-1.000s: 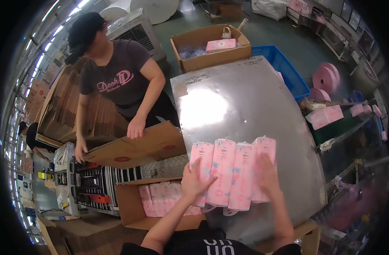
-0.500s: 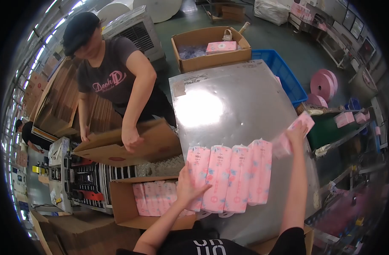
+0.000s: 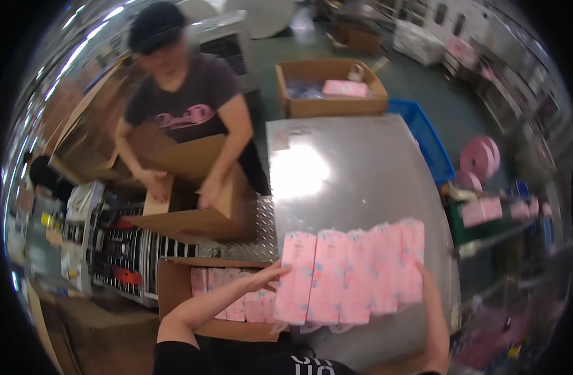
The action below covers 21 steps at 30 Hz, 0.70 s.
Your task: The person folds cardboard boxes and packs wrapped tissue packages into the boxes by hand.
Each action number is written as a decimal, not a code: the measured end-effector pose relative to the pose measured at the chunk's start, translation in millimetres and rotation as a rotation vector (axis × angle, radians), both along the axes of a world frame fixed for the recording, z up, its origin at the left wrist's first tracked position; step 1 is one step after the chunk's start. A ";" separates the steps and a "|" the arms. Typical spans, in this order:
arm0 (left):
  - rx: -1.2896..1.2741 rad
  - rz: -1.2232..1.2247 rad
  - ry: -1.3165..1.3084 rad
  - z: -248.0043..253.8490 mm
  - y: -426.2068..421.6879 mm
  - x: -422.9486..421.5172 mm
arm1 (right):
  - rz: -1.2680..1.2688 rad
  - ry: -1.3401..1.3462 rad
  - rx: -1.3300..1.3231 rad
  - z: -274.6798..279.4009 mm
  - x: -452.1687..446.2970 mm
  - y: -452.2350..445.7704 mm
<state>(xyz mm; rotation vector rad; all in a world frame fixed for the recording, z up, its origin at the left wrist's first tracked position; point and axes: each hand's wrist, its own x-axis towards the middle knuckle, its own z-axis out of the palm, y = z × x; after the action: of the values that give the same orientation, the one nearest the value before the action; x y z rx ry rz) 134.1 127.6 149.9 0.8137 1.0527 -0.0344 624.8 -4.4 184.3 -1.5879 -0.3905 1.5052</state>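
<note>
Several pink plastic-wrapped tissue packs (image 3: 327, 278) with blue prints stand side by side in a row at the near edge of the metal table (image 3: 355, 169). My left hand (image 3: 271, 276) is at the row's left end, its fingers against the outermost pack. At the right end, my right hand (image 3: 423, 278) holds the last pack from the side, most of its fingers hidden behind it. The row is gripped between both hands. Left of the table sits an open cardboard box (image 3: 174, 300) with similar pink packs inside, partly covered by my left forearm.
Across from me, a person (image 3: 186, 106) in a dark cap handles an open carton (image 3: 205, 222) over a roller conveyor (image 3: 114, 262). Behind the table are a cardboard bin (image 3: 333, 107) and a blue crate (image 3: 418, 134). Pink packs (image 3: 482, 211) lie on a green surface at right.
My right hand has brought another pack from the right to the row's end. My left hand has shifted to the row's left side. The other person's flat carton is now opened up.
</note>
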 end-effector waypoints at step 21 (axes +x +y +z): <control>0.282 0.002 -0.566 89.3 -33.3 -157.4 | -0.154 0.035 0.399 47.9 -66.7 -80.6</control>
<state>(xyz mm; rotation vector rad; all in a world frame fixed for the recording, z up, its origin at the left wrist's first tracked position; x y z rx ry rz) -23.3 94.4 239.2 1.0004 0.5258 0.3358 558.1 -85.0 232.2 -1.2459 -0.5021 1.2456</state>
